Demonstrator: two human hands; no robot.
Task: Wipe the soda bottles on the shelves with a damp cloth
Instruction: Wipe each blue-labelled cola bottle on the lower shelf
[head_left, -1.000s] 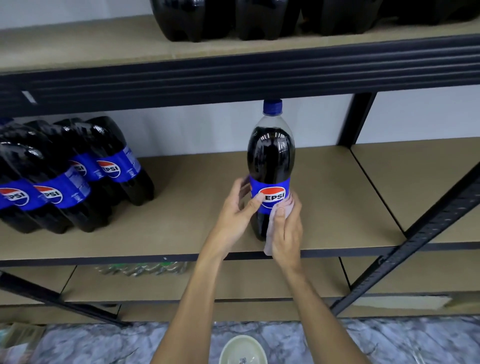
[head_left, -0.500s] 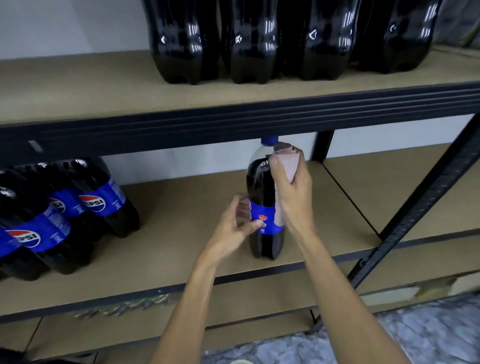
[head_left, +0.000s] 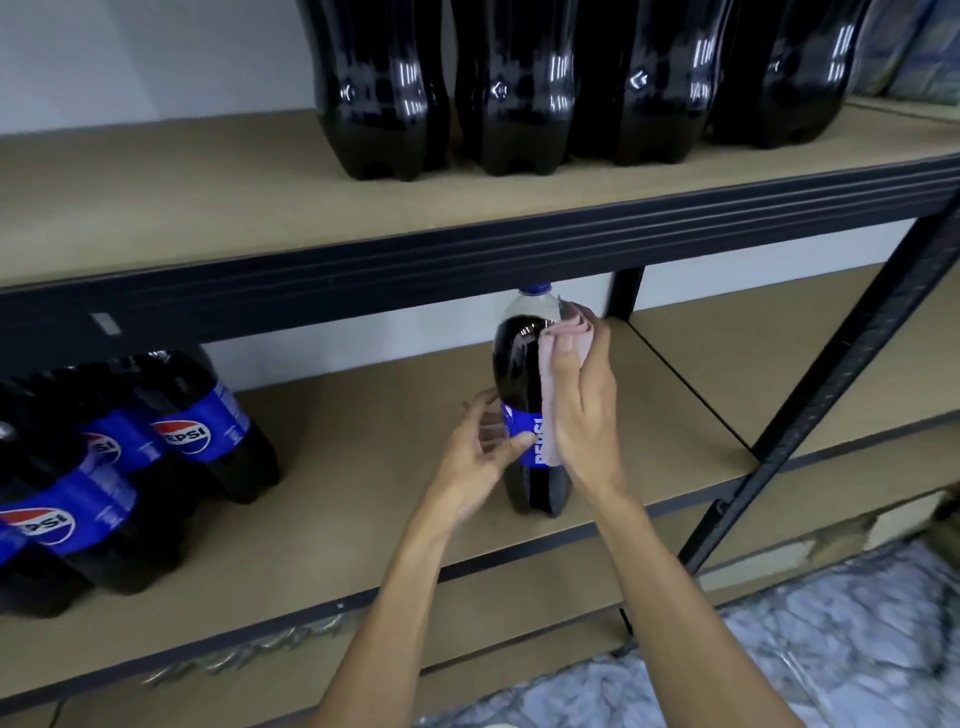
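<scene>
— Which one is being wiped?

— The soda bottle (head_left: 522, 374) standing upright on the middle shelf (head_left: 363, 467), close to the front edge and toward the right end of that board. Its blue cap (head_left: 535, 288) sits just under the dark front rail of the upper shelf (head_left: 156, 197).

— And the hands?

— The right hand (head_left: 582, 410) has the pinkish cloth (head_left: 569, 332) bunched under curled fingers at the bottle's shoulder. The rest of the cloth hangs down between palm and bottle, over the right part of the blue label (head_left: 522, 434). The left hand (head_left: 480, 452) holds the bottle lower down, with the thumb tip on the label and the fingers curved round the left side. Those fingers are a bit blurred.

— Anything else on that shelf?

— A cluster of bottles (head_left: 130, 467) with the same blue labels at the left end, well apart from this one. On the upper shelf, four dark bottles (head_left: 498, 88) stand side by side near its front edge; only their lower halves show.

— To the right?

— A black brace (head_left: 831, 374) runs slantwise across the front of the rack, and a marbled grey floor (head_left: 831, 649) shows below.
</scene>
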